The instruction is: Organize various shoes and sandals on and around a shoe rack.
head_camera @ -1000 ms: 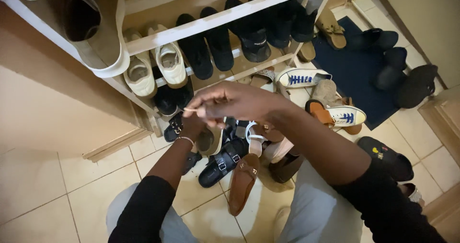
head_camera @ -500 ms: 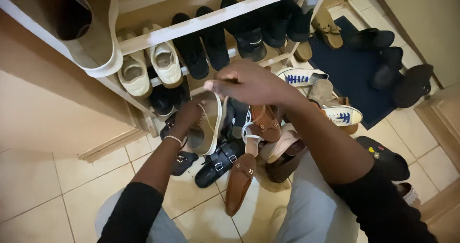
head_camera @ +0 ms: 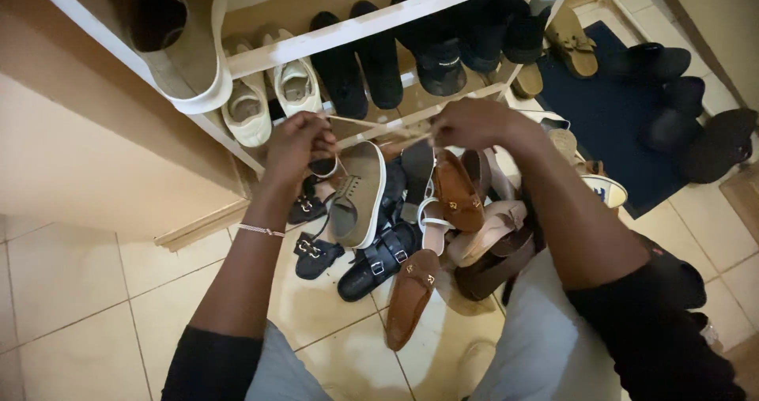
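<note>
From the head view we see the left hand (head_camera: pixel 296 142) and the right hand (head_camera: pixel 472 123) raised in front of the rack (head_camera: pixel 360 26), each pinched shut on one end of a pale lace (head_camera: pixel 371 126) stretched taut between them. Below the lace a beige sneaker (head_camera: pixel 357 195) hangs tilted, sole side toward us, above the pile of shoes on the tiled floor (head_camera: pixel 79 298). A brown loafer (head_camera: pixel 411 297) lies at the pile's near edge, beside a black sandal (head_camera: pixel 381 260).

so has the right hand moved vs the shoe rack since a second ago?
Yes. The right hand has shifted right along the shoe rack, from below the cream shoes' side to under the black shoes.
</note>
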